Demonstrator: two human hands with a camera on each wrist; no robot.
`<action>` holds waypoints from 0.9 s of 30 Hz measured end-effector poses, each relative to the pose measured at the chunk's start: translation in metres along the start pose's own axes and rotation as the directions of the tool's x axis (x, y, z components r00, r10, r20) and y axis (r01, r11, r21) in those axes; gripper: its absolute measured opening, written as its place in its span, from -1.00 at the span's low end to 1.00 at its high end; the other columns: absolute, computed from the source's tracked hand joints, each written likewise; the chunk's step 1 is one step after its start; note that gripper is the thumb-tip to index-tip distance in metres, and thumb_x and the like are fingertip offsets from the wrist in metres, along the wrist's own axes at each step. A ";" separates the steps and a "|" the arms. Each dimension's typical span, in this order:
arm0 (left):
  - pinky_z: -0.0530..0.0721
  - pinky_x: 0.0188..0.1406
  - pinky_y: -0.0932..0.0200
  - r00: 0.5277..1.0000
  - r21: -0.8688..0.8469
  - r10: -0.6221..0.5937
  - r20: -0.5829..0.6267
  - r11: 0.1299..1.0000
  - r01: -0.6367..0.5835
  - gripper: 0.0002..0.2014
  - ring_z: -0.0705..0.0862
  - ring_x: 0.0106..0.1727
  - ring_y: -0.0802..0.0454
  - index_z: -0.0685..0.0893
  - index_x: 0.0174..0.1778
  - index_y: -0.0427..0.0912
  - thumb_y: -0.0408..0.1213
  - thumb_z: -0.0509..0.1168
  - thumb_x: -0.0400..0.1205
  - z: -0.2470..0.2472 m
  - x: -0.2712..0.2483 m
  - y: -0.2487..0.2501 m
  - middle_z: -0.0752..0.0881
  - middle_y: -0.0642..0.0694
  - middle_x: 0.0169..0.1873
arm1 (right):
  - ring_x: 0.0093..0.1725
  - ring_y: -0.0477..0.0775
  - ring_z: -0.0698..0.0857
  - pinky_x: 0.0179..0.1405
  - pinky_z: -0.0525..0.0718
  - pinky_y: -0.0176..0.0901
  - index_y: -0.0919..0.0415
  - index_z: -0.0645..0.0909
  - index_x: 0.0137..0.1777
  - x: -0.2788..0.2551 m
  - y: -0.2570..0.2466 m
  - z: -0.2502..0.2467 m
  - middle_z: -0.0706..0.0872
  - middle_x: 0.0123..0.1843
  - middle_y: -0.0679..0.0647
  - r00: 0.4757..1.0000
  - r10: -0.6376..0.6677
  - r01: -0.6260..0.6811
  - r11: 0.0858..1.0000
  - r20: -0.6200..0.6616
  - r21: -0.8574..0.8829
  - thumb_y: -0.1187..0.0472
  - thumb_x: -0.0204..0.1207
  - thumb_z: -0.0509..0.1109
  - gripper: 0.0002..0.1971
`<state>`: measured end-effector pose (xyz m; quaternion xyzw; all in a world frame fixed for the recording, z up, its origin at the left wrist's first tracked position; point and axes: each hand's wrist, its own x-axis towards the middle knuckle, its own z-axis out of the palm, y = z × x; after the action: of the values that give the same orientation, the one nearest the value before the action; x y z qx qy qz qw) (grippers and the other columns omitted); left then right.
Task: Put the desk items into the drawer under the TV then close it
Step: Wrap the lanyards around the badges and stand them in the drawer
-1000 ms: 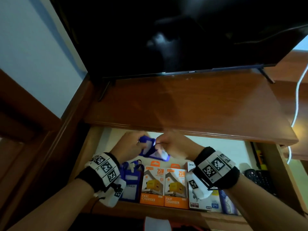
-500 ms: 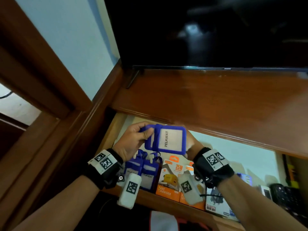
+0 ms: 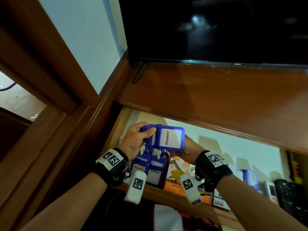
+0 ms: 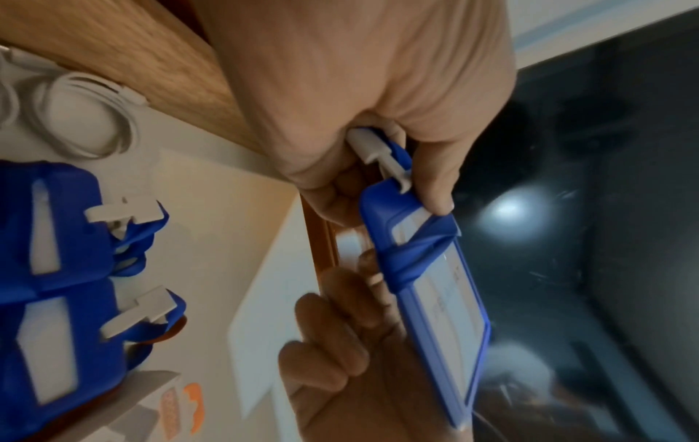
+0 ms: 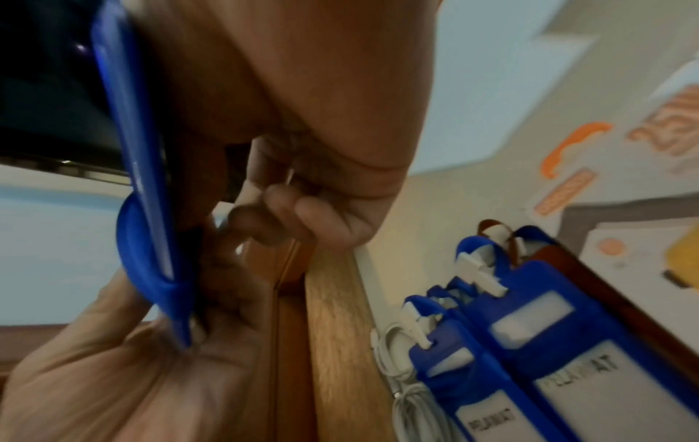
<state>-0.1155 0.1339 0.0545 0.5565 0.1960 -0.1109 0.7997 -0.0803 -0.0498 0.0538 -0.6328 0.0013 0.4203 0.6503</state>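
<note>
A blue badge holder (image 3: 170, 139) with a white PELAWAT card is held flat above the open drawer (image 3: 160, 195), its blue strap wound round its middle. My left hand (image 3: 145, 132) grips the clip end, thumb on top. My right hand (image 3: 190, 147) holds the other end from underneath, mostly hidden by the holder. In the left wrist view the badge holder (image 4: 427, 284) sits edge-on between the left hand (image 4: 378, 119) and the right hand's fingers (image 4: 340, 344). In the right wrist view the right hand (image 5: 302, 149) curls behind the badge holder (image 5: 143, 179).
Two more blue badge holders (image 3: 146, 169) lie at the drawer's left, a coiled white cable (image 4: 75, 119) beside them. Orange charger boxes (image 3: 176, 180) stand to their right, a black remote (image 3: 290, 194) at the far right. The shelf edge (image 3: 200, 120) and TV (image 3: 216, 30) overhang the drawer.
The hands have lifted the badge holder and turned its card face up. The head view has swung left and closer. In the last half second the hold looks the same.
</note>
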 end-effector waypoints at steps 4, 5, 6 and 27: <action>0.66 -0.28 0.14 1.000 0.358 -0.009 0.021 0.934 0.001 -0.84 0.68 -0.33 -0.01 0.62 -0.34 -0.17 -0.43 0.42 0.52 -0.013 0.021 -0.005 0.69 -0.09 -0.42 | -0.60 0.02 0.44 -0.64 0.44 -0.26 0.46 0.65 -0.02 -0.005 0.024 -0.015 0.55 -0.40 0.24 0.987 0.075 -0.091 0.990 -0.144 -0.111 0.37 0.60 0.21 -0.80; 0.64 -0.25 0.11 0.999 0.449 -0.013 0.047 0.894 -0.009 -0.82 0.67 -0.34 -0.01 0.63 -0.37 -0.15 -0.43 0.45 0.50 -0.016 0.027 -0.006 0.69 -0.07 -0.44 | -0.59 0.03 0.42 -0.62 0.40 -0.25 0.44 0.65 -0.09 -0.007 0.031 -0.018 0.56 -0.37 0.23 0.978 0.099 -0.126 0.981 -0.183 -0.145 0.30 0.59 0.25 -0.79; 0.62 -0.24 0.10 0.997 0.537 -0.021 0.077 0.843 -0.024 -0.80 0.65 -0.35 -0.01 0.63 -0.40 -0.13 -0.42 0.47 0.48 -0.018 0.033 -0.009 0.68 -0.06 -0.46 | -0.57 0.03 0.42 -0.59 0.37 -0.24 0.38 0.64 -0.15 -0.009 0.036 -0.021 0.57 -0.36 0.21 0.968 0.125 -0.166 0.969 -0.220 -0.181 0.24 0.59 0.28 -0.78; 0.40 -0.43 0.16 0.789 0.885 -0.526 0.316 -0.137 -0.445 -0.70 0.63 -0.22 -0.16 0.44 -0.41 -0.14 -0.11 0.42 0.45 0.024 0.070 -0.082 0.67 -0.20 -0.23 | 0.45 0.18 0.42 0.39 0.49 0.17 0.02 0.30 0.45 -0.118 0.137 -0.045 0.44 0.45 0.02 0.824 0.382 -0.530 0.260 -0.418 -0.807 -0.14 0.22 0.59 -0.17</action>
<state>-0.0804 0.0849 -0.0386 0.8780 -0.2095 -0.4190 0.0978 -0.2074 -0.1726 -0.0046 -0.8773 0.0032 0.4769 0.0538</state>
